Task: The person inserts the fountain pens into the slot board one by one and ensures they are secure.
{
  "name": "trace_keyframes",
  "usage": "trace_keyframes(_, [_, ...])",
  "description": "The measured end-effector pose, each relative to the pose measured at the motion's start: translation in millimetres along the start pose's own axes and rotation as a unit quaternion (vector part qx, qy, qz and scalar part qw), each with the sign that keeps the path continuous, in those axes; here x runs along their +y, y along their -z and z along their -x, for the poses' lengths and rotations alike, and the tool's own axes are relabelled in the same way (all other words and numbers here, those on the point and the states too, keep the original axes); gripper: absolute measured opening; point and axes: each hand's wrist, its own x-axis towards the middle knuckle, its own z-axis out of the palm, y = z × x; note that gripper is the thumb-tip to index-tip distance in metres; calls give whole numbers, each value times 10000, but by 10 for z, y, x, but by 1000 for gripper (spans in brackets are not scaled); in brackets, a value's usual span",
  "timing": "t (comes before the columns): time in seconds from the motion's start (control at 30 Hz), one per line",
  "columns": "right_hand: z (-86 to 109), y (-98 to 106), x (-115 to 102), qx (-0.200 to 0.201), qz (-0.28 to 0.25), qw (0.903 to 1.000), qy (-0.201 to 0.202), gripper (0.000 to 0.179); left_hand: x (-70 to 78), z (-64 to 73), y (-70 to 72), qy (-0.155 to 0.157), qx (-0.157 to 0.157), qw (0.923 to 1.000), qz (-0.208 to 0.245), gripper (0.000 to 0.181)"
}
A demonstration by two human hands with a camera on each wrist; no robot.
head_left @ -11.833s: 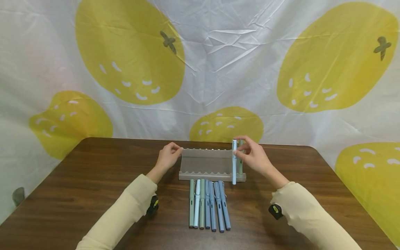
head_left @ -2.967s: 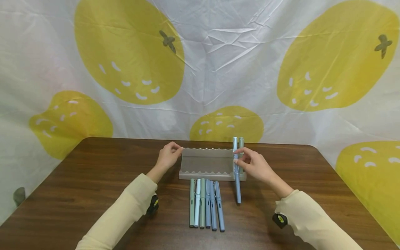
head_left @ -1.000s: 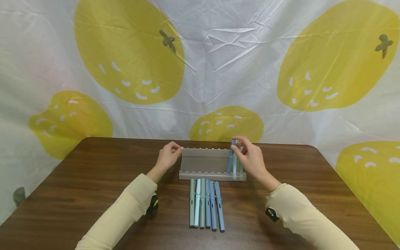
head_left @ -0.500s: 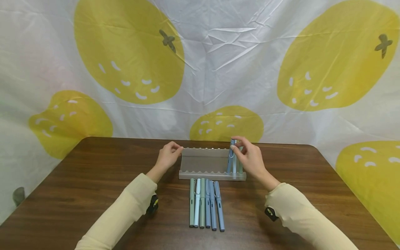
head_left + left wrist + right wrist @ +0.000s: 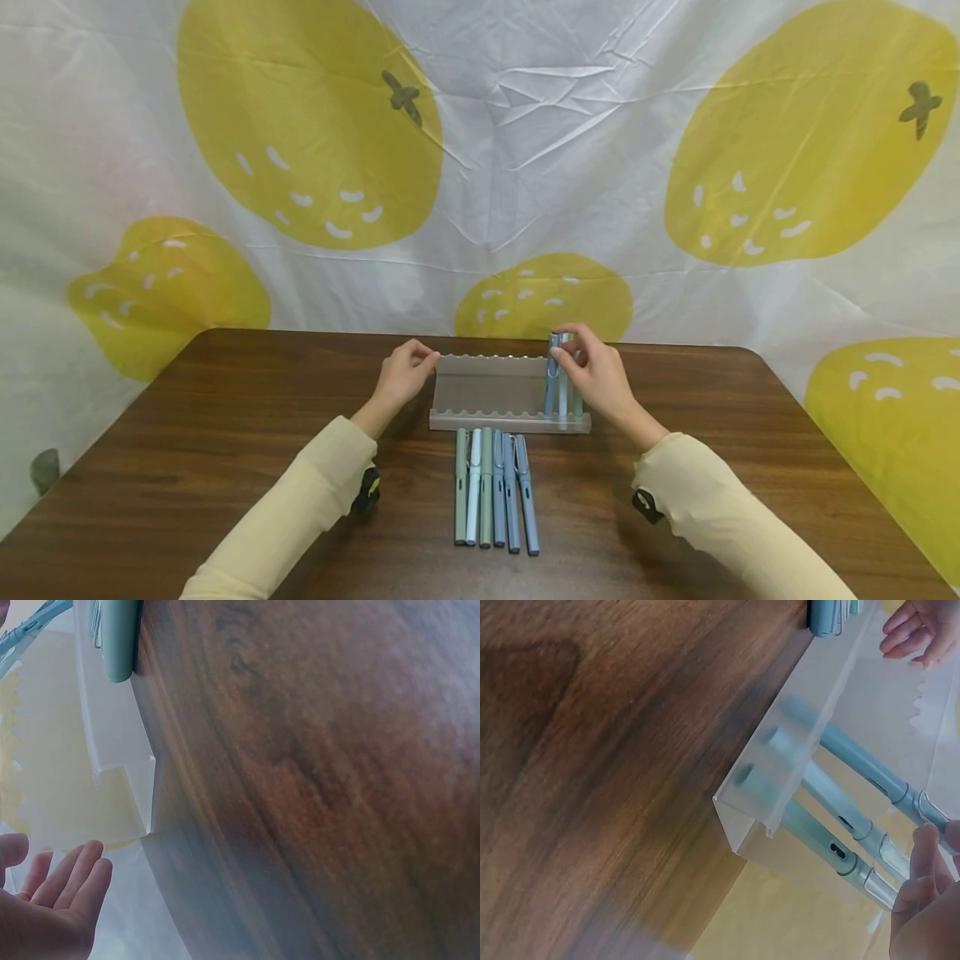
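A clear pen stand (image 5: pixel 487 392) with scalloped front and back edges stands towards the back of the table. My left hand (image 5: pixel 401 371) pinches its upper left corner between thumb and fingers. With thumb and fingertips, my right hand (image 5: pixel 600 375) holds a blue fountain pen (image 5: pixel 551 396) by its capped upper end. The pen's lower end sits behind the stand's front lip, and it leans back nearly upright. Just right of it a light blue pen (image 5: pixel 563 398) and a green pen (image 5: pixel 821 840) rest in the stand, partly hidden by the hand in the head view.
In front of the stand, several pens lie side by side on the table: a green pen (image 5: pixel 460 492), a light blue pen (image 5: pixel 472 496) and blue pens (image 5: pixel 512 500) among them. A lemon-print cloth (image 5: pixel 495 167) hangs behind the brown wooden table (image 5: pixel 225 467).
The light blue pen went into the stand earlier. A blue pen left the row, swung upright and into the stand beside it, and has just straightened slightly. The left hand stays put.
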Motion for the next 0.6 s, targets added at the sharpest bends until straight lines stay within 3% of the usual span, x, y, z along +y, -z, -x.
trace_keyframes(0.37, [7, -6, 82, -480, 537, 9973, 172, 47, -6, 0, 0, -6, -6, 10000, 26, 21])
trace_keyframes(0.6, [-8, 14, 96, -801, 504, 9955, 47, 50, -11, 3, -2, 5, -52, 10000, 51, 21])
